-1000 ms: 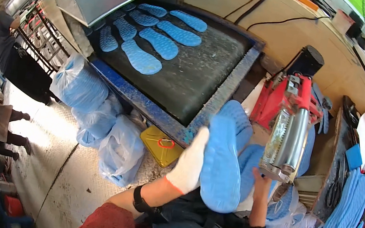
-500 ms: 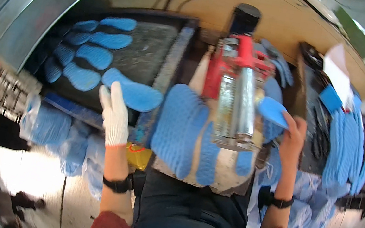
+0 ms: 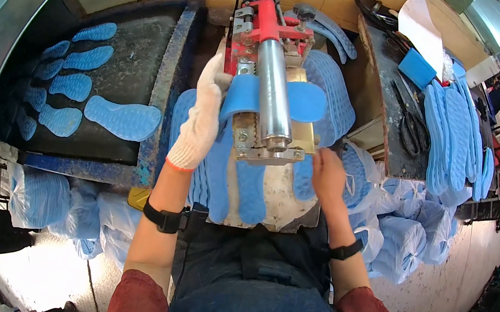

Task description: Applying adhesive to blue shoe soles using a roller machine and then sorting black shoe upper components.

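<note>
A blue insole (image 3: 241,93) lies bent across the press machine (image 3: 264,25), under its silver roller (image 3: 274,97). My left hand (image 3: 198,113), in a white knit glove, is upright beside the insole's left end. Its fingers are stretched out, and the thumb is close to the edge of the insole. Bare and curled, my right hand (image 3: 328,178) is below the insole's right end, by the brass-coloured plate (image 3: 308,138). Whatever its fingers hold, if anything, is hidden. More blue insoles (image 3: 250,193) stand around the machine's base.
On the left, several blue insoles (image 3: 121,119) lie on a dark belt with a blue metal frame (image 3: 163,100). A side table at right carries black scissors (image 3: 413,128), a blue block (image 3: 421,67) and stacked insoles (image 3: 444,137). Bagged insoles (image 3: 40,198) sit below.
My view has shifted left-to-right across the bench. The insole from my right hand is now across the machine under the roller. My left hand has left the belt's insole and come to the machine.
</note>
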A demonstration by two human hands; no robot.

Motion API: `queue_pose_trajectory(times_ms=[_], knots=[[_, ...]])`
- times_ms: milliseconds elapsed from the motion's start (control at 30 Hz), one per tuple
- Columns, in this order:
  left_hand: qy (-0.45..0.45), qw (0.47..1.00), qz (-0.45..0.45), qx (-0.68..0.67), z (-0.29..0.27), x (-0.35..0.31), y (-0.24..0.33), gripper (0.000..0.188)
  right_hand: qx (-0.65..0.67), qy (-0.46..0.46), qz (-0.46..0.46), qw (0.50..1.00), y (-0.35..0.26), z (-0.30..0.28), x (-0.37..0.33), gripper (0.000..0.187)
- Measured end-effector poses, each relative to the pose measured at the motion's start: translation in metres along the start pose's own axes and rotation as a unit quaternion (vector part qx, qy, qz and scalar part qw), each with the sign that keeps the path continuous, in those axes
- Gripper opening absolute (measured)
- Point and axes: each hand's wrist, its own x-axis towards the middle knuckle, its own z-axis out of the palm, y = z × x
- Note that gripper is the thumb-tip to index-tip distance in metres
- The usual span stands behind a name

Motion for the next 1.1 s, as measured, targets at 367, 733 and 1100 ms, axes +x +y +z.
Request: queue_pose_trajectory(times_ms=[367,733,1100], knots=[[0.075,0.924,-0.234,-0.292,-0.021,-0.106,0.021,0.061,0.384,-0.198,0.127,0.893,-0.008,0.038,-0.007,0.030],[0.312,0.909,-0.047,0.273,-0.161,0.006,0.045,0.051,0.625,-0.139,0.264,0.722,-0.018,-0.021,-0.012,0.057],[0.405,0.913,-0.039,0.027,-0.106,0.028,0.052,0.065,0.113,0.101,-0.187,0.971,-0.030,-0.083,0.076,0.046]])
